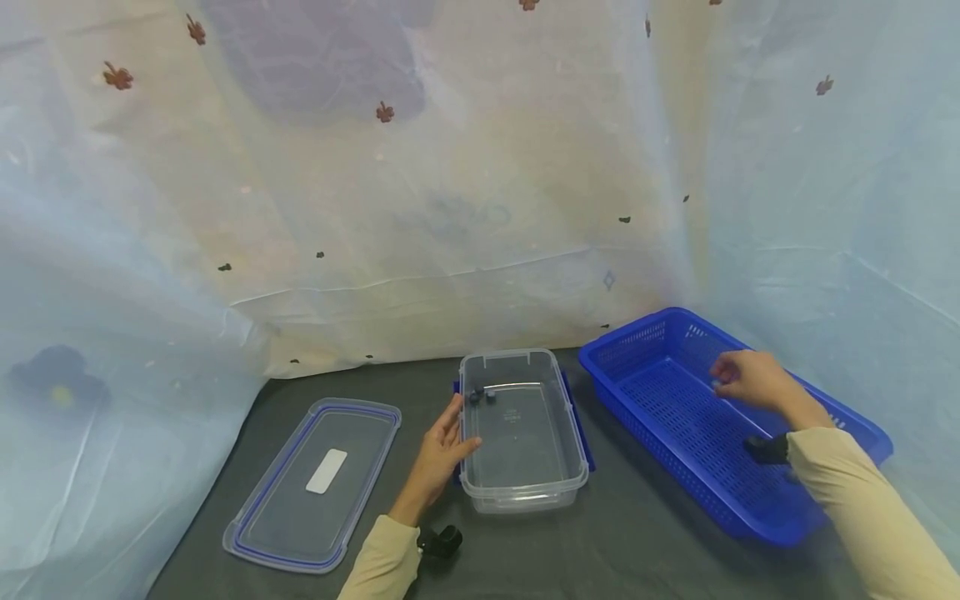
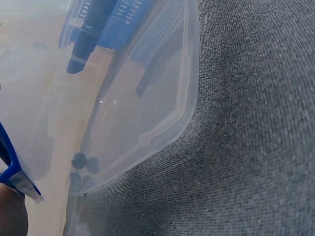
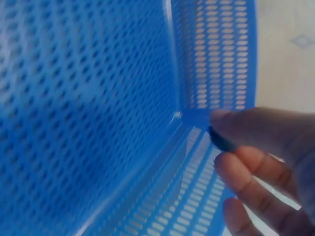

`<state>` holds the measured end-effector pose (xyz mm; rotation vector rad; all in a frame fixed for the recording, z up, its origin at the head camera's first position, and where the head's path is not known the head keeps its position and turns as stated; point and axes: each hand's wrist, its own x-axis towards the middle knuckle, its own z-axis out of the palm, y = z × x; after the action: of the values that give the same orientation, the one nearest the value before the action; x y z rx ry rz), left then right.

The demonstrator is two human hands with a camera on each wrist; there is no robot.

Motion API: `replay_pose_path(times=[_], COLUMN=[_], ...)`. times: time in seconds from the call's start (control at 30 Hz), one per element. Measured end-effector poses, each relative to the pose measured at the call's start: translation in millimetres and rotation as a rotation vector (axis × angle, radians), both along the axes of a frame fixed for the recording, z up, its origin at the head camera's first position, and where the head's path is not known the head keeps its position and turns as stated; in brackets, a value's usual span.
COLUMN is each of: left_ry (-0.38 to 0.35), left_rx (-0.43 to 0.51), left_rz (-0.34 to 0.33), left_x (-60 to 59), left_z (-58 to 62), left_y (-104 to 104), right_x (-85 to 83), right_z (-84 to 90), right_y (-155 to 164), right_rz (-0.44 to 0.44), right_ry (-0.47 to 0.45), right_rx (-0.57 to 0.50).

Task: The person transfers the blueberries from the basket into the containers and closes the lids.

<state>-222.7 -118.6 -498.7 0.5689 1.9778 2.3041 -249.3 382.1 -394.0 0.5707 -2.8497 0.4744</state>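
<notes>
Blue basket (image 1: 675, 417) on the right, clear plastic box (image 1: 525, 492) in the middle, and that box is our landmark for everything here. Our left hand (image 1: 442, 454) lies flat against the box's left wall with the fingers straight and together, just steadying it. Our right hand (image 1: 750, 379) is over in the basket, to the right of the box, fingertips (image 3: 231, 147) pinching a small dark piece (image 3: 219, 140) near the basket's far corner. We can't tell much about that piece, it's mostly hidden by the fingers, so which way it points or where its long axis runs is anyone's guess. The box itself has its long axis running away from us, open top up, with a few small dark round bits (image 1: 480, 394) sitting at its far left corner. Its lid (image 1: 315, 483) lies flat on the dark cloth (image 1: 600, 550) to the left of the box, also lengthwise away from us. What could go wrong, we reckon: the pinch is on a tiny thing, so it could slip and drop back into the basket or bounce off onto the cloth on the way across. Also the box is light, and a nudge from the left hand could slide it.
</notes>
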Motion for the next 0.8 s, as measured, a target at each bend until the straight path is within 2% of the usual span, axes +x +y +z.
replay_pose_path(times=[0.23,0.43,0.8], left_ry=[-0.007,-0.008,-0.010], left_rx=[0.001,-0.016,-0.008], left_rz=[-0.001,0.005,0.000], left_x=[0.8,1.0,1.2], left_z=[1.3,1.7,2.1], left_y=[-1,-1,0], right_x=[3.5,3.2,-1.9], right_z=[12.4,23.0,34.9], right_y=[-23,-50,-109], right_rz=[-0.045,-0.014,0.000], right_ry=[-0.029,-0.048,-0.106], right_rx=[-0.229,-0.452,-0.572])
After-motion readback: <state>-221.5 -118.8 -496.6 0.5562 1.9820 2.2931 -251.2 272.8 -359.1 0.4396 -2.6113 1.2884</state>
